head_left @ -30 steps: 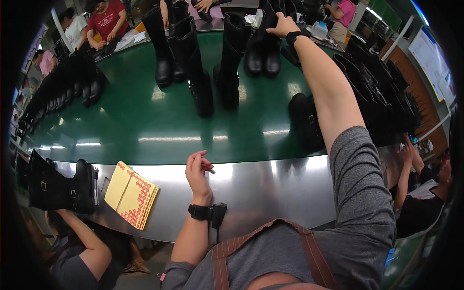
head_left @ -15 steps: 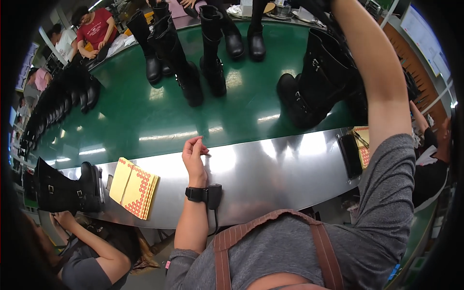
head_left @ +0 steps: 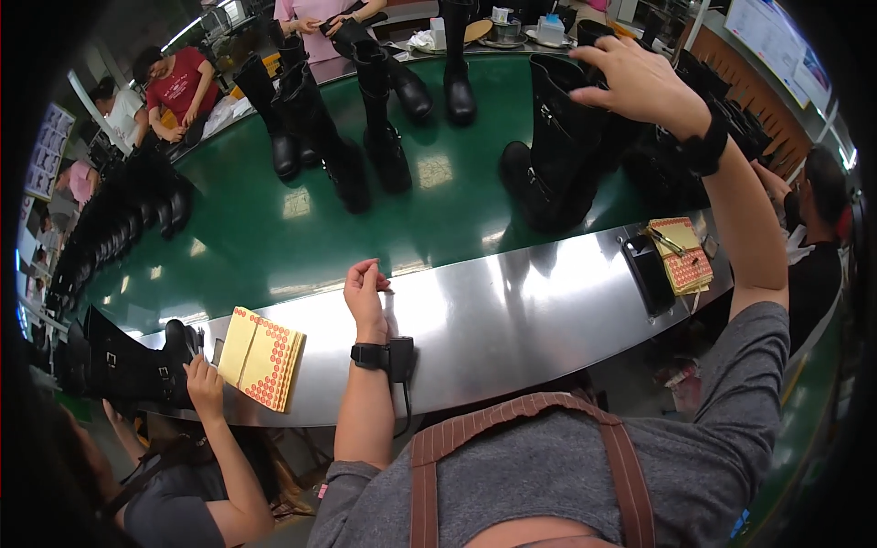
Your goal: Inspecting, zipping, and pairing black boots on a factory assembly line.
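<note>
My right hand [head_left: 638,84] is raised over the tops of black boots, its fingers spread and nothing in them. Just below and left of it stands a tall black boot [head_left: 559,151] with buckled straps, upright on the green table surface. Part of another black boot behind it is hidden by my hand and the first boot. My left hand [head_left: 367,290] hovers or rests at the seam of green top and metal edge; which, I cannot tell. Its fingers are loosely curled in, with nothing visible in them. A black band with a small box sits on that wrist.
Several black boots stand at the table's far side, and a long row [head_left: 119,205] curves along the left. On the metal edge [head_left: 493,338] lie yellow card stacks [head_left: 260,356] and a black phone [head_left: 649,274]. A co-worker's hand [head_left: 203,384] touches a lying boot [head_left: 119,361].
My right hand has come down from the upper edge, where black material hid it, to just above the boots. My left hand stays put. The left co-worker's hand has risen to the lying boot's toe.
</note>
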`<state>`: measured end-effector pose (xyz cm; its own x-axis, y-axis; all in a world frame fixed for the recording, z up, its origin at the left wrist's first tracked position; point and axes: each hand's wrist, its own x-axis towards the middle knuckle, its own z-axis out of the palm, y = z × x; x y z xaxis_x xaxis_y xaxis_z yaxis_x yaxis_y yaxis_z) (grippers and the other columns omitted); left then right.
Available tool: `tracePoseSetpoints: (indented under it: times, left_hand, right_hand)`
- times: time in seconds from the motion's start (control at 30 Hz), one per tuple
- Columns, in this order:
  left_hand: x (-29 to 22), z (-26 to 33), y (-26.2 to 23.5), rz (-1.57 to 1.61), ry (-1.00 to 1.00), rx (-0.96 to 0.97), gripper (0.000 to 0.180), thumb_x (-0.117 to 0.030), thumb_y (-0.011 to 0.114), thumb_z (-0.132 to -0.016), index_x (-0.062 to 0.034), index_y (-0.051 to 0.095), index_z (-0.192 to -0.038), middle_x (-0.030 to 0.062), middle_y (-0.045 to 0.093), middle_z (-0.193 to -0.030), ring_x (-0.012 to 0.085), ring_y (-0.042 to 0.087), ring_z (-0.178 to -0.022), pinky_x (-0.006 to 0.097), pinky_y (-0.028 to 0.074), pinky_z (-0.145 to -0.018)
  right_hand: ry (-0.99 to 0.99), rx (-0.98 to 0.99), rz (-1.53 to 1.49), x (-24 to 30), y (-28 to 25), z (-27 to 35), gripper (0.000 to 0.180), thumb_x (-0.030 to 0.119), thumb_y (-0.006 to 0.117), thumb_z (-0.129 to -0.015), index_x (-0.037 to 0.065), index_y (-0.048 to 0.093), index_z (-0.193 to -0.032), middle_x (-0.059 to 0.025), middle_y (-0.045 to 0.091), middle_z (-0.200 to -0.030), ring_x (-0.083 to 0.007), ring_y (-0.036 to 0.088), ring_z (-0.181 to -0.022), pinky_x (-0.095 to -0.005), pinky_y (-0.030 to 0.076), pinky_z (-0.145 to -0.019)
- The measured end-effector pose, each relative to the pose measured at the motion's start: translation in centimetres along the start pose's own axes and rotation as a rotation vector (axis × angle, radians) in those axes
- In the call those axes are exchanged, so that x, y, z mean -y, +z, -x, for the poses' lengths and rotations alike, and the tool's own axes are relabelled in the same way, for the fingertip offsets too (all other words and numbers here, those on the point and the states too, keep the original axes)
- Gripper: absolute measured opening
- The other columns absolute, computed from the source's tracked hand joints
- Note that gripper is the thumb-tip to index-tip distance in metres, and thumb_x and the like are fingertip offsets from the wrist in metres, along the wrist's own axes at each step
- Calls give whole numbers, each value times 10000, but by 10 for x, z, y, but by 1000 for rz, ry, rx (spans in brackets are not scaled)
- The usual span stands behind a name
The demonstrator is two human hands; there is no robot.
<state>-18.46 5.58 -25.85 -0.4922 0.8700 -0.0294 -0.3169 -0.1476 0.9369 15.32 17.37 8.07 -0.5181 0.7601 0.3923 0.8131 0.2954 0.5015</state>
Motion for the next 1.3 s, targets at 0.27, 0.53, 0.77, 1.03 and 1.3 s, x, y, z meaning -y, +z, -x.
tracePoseSetpoints:
  times: [0.27, 0.53, 0.77, 1.03, 1.3]
  left_hand:
    - [-3, 1, -1, -51, -9, 10, 119, -114, 581, -931, -22, 614, -998, 21, 574, -738, 94, 544, -627, 242, 490, -594]
    - [-10, 8, 10, -50, -54, -36, 119, -108, 567, -944, -11, 608, -999, 6, 566, -731, 83, 531, -650, 240, 470, -629]
    - [-14, 13, 15, -133, -60, -25, 133, -87, 579, -938, 5, 603, -1031, 14, 578, -811, 77, 531, -709, 219, 450, -689]
    - [-16, 15, 17, -173, -49, -29, 128, -81, 578, -941, -3, 607, -1037, 12, 582, -826, 75, 534, -726, 221, 449, -688]
    - [-17, 16, 17, -173, -55, -5, 118, -65, 573, -940, -2, 604, -1035, 11, 586, -847, 73, 536, -726, 219, 454, -689]
  right_hand:
    - [-215, 272, -390, 154, 62, -117, 252, 112, 556, -810, 43, 706, -1000, -175, 690, -1032, -329, 676, -959, -430, 535, -787]
    - [185, 363, -747, 213, 261, -203, 499, 240, 512, -919, 277, 422, -1408, -180, 589, -1242, -342, 591, -1138, -481, 478, -925]
    - [187, 365, -930, 268, 326, -267, 514, 493, 478, -936, 336, 382, -1416, -168, 621, -1220, -360, 568, -1162, -480, 446, -969]
    - [597, 89, -1347, 282, 370, -265, 323, 296, 716, -806, 226, 609, -1102, -170, 668, -1077, -364, 622, -1043, -423, 477, -916]
    - [991, 235, -2236, 274, 399, -236, 373, 185, 532, -954, 251, 356, -1276, -109, 474, -1262, -296, 668, -852, -413, 575, -720]
